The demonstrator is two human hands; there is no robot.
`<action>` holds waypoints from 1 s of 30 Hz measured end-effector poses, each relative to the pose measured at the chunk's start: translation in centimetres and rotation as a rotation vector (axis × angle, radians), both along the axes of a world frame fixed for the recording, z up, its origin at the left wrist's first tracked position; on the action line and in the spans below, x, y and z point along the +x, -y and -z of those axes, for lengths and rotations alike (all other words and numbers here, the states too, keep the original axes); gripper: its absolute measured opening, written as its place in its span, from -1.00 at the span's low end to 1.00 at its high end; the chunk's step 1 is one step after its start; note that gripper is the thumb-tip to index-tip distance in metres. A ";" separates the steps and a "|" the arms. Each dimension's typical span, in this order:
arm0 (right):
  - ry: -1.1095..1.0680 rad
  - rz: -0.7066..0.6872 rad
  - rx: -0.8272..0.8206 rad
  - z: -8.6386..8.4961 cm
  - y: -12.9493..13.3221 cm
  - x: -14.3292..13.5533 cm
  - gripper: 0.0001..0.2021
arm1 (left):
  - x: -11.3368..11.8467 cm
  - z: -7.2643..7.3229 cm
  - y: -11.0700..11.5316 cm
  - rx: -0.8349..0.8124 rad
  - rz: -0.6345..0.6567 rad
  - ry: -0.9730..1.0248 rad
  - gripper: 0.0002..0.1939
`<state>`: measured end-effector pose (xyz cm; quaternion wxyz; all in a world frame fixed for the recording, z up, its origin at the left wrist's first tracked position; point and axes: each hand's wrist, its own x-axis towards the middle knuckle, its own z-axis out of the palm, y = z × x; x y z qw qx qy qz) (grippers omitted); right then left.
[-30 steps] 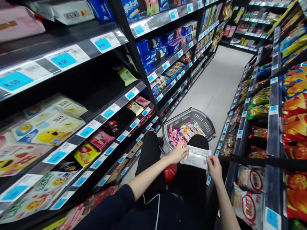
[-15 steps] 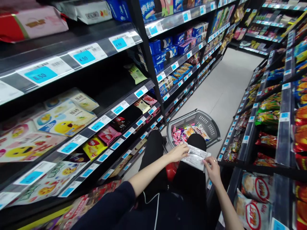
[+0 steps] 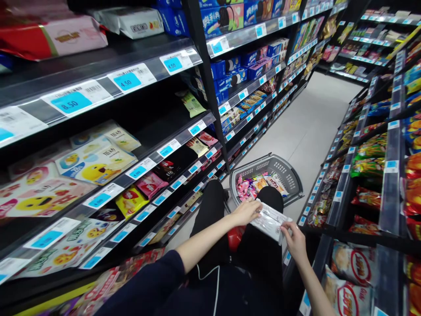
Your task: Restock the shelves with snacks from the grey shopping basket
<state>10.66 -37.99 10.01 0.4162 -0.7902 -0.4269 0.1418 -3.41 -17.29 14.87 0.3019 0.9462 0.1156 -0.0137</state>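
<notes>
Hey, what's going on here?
Someone in a shop aisle has a flat, whitish packet in both hands: the left hand at one end, the right hand at the other, over the right knee. A grey basket stands on the floor just ahead with colourful packages inside. Stocked shelves line both sides.

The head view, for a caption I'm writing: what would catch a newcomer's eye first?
Probably the pale packet low in the middle, held at its ends by the left hand and right hand. Just beyond it, in the aisle by the knees, sits a grey basket with colourful packets inside. At the left, bright blue price tags line the dark shelf edges.
</notes>
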 end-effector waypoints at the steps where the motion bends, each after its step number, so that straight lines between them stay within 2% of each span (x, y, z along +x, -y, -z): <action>1: -0.008 0.014 -0.016 0.0 0.1 -0.1 -0.71 | 0.0 -0.2 0.2 0.027 0.018 0.005 -0.77; 4: -0.011 0.046 -0.092 0.0 0.3 -0.4 -0.67 | 0.3 -0.9 0.9 0.129 0.071 -0.029 -0.70; 7: -0.006 0.050 -0.140 -0.3 0.2 -0.8 -0.65 | 1.1 -1.1 1.6 0.208 0.071 -0.095 -0.69; 12: 0.087 0.099 -0.171 -0.7 0.0 -1.9 -0.67 | 1.6 -1.0 1.9 0.251 0.074 -0.123 -0.80; 15: 0.171 0.106 -0.166 -0.9 0.0 -2.4 -0.67 | 1.3 -1.1 2.0 0.268 0.077 -0.089 -0.90; 18: 0.234 0.080 -0.141 -1.1 0.0 -2.8 -0.70 | 0.8 -0.9 2.4 0.302 0.063 -0.027 -0.91; 23: 0.399 0.066 -0.004 -0.3 0.1 -3.7 -0.78 | 0.2 0.7 3.2 0.450 0.083 0.175 -0.88; 26: 0.562 0.044 0.061 0.7 0.6 -4.2 -0.85 | -0.3 2.0 3.0 0.533 0.192 0.341 -0.82; 30: 0.649 -0.066 0.137 1.4 1.5 -3.9 -0.84 | -1.2 2.9 1.7 0.518 0.355 0.466 -0.79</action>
